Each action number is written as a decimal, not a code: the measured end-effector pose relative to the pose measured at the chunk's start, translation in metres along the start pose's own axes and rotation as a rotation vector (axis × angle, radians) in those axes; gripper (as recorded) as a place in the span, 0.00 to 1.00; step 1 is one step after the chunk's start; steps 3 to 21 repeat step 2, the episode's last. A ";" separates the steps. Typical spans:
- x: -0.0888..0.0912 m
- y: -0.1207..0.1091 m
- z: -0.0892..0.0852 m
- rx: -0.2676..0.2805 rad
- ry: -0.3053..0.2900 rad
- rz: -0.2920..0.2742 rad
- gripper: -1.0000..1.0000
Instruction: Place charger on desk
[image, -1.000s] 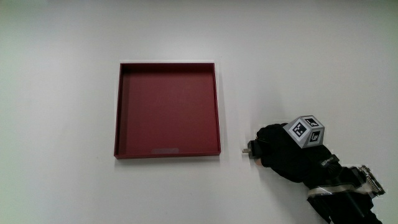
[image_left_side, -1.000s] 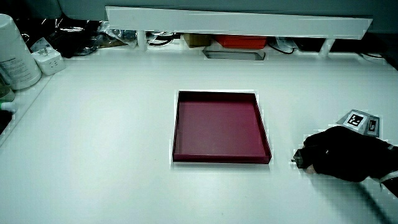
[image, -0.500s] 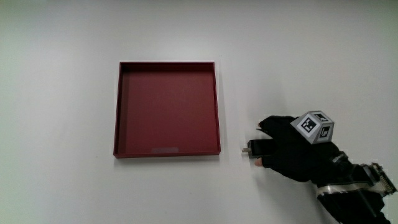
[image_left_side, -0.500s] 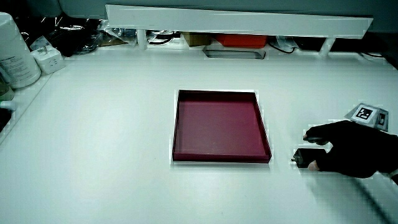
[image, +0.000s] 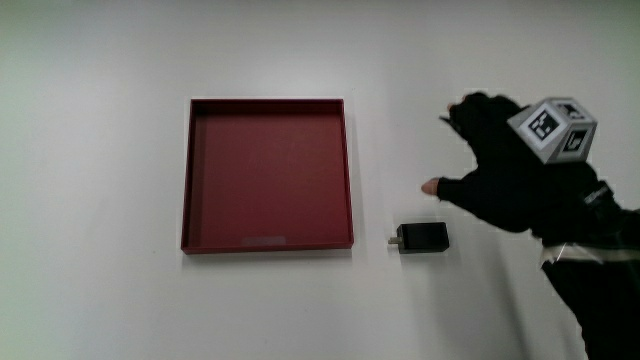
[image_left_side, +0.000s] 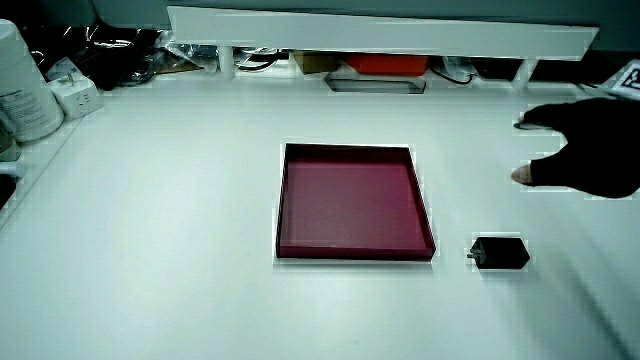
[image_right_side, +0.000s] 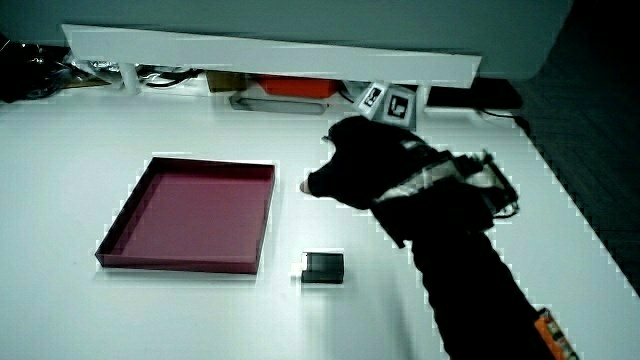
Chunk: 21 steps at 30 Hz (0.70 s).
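**Charger released on worktop; hand lifted away**

Moved since the earlier frames: the hand (image: 510, 165), which was closed over the charger (image: 421, 237) a second ago and was opening half a second ago, is now raised and drawn off, farther from the person than the charger and well apart from it. The charger itself has stayed where it was set.

Item, charger: a small black block, lying flat on the bare worktop (image: 100, 300), just beside the near corner of the red tray (image: 268, 243) but not touching it and not inside it. It is seen in both side views (image_left_side: 500, 253) (image_right_side: 324, 267), free of any contact.

Item, grip: released. The fingers are spread and relaxed, and nothing is held, as is also shown in a side view (image_left_side: 585, 155).

Progress: the placing is judged to be done, since the charger rests on the worktop unaided. Only the withdrawal of the hand appears to be left.

Room and edges: open worktop is seen all round the charger except toward the tray rim, which stands close. The worktop's edge is not near the charger. A low partition (image_left_side: 380, 32) with clutter under it is noted at the worktop's end, well apart from hand and charger. The tray is empty.
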 end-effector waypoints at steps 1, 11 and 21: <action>-0.002 -0.001 0.003 -0.005 0.004 -0.004 0.00; -0.004 -0.001 0.005 -0.014 0.009 -0.003 0.00; -0.004 -0.001 0.005 -0.014 0.009 -0.003 0.00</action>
